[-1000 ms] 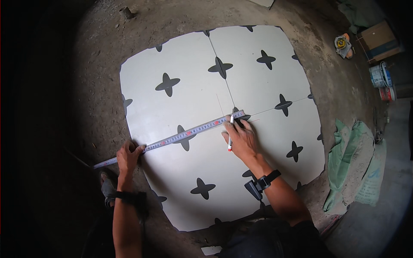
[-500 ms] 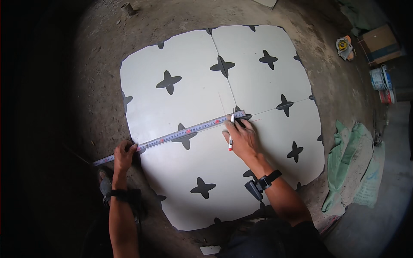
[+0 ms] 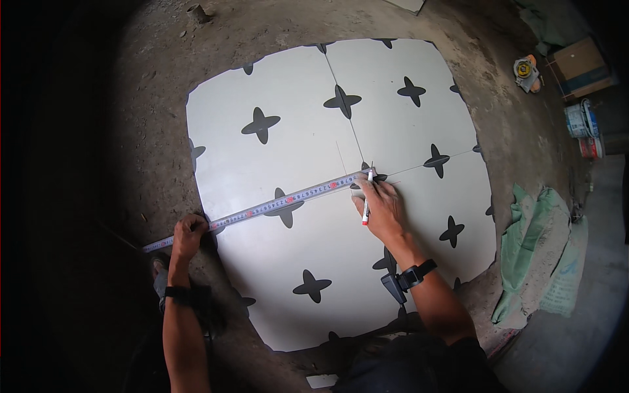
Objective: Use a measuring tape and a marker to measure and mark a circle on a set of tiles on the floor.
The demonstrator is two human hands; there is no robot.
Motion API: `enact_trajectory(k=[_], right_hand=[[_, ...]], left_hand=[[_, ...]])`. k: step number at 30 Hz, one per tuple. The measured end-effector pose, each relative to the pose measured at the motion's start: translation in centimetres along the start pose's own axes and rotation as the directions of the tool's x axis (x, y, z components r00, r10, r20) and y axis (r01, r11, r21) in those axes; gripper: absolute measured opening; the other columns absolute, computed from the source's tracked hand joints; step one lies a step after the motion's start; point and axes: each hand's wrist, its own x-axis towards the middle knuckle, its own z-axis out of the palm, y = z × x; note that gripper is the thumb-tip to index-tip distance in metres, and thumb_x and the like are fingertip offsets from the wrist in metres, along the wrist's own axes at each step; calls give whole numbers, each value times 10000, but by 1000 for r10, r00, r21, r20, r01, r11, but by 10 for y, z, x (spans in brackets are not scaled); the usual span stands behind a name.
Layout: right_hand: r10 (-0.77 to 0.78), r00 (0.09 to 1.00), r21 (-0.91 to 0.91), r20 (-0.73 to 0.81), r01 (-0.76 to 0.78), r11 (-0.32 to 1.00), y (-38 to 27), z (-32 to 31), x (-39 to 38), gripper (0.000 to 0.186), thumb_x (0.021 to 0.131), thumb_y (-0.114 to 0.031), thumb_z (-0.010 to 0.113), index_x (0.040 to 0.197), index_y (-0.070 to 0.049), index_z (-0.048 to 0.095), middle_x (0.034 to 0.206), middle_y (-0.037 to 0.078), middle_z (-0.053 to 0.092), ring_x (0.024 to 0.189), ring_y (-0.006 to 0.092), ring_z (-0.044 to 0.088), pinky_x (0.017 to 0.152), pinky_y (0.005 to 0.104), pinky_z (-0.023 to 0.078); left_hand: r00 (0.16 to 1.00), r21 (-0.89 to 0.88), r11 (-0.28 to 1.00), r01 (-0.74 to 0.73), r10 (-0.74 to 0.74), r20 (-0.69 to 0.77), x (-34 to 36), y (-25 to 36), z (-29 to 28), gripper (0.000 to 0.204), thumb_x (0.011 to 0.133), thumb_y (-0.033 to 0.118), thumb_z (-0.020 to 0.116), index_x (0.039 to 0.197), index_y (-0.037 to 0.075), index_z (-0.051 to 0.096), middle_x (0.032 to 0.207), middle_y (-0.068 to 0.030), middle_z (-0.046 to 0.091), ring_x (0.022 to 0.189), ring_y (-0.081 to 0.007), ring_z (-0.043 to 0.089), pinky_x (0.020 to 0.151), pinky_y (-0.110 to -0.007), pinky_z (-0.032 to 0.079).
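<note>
Across large white tiles [image 3: 262,171] with dark four-petal motifs lies a measuring tape's silver blade [image 3: 308,192], running from beyond the left edge to near the central joint. My left hand [image 3: 188,237] is closed on the blade just past the tiles' left edge. At the blade's right end, my right hand [image 3: 383,213] grips a white marker [image 3: 367,203] with a red end. Its pointed tip is up by the end of the blade, and the fingers cover part of that end. Thin lines show on the tile near the joint. The tape's case cannot be made out.
Green and pale sacks [image 3: 531,255] lie right of the tiles. Farther off are a yellow-and-orange tool [image 3: 526,71], a cardboard box [image 3: 581,67] and buckets [image 3: 581,119]. A short pipe-like stub [image 3: 197,13] stands on the rough floor at the far left.
My right hand, with the marker, has shifted a little to the right and now covers more of the blade's end. My left hand stays at the tiles' left edge.
</note>
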Motion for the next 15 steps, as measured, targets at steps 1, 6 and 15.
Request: enact_trajectory(k=[1, 6, 15], right_hand=[[9, 1000, -1, -3, -9, 1000, 1, -2, 0, 360, 909, -147, 693, 1241, -41, 604, 1232, 143, 693, 1125, 330, 658, 1056, 452, 442], [-40, 999, 4, -23, 40, 999, 3, -1, 0, 356, 910, -156, 702, 1232, -35, 610, 1213, 169, 696, 1112, 340, 659, 1053, 457, 441], [-42, 999, -29, -14, 42, 999, -1, -1, 3, 348, 906, -161, 705, 1219, -38, 615, 1126, 173, 715, 1067, 343, 669, 1041, 466, 447]], left_hand=[[1000, -4, 1000, 15, -15, 8, 0, 2, 0, 84, 818, 9, 699, 888, -38, 697, 836, -150, 688, 772, -222, 668, 720, -345, 504], [999, -34, 999, 29, -28, 35, 1, 5, -4, 81, 824, 3, 690, 889, -45, 694, 820, -132, 686, 755, -188, 649, 710, -336, 501], [998, 6, 999, 32, -32, 56, 4, -4, -5, 102, 831, -2, 685, 927, -38, 692, 868, -145, 693, 810, -209, 659, 750, -340, 503]])
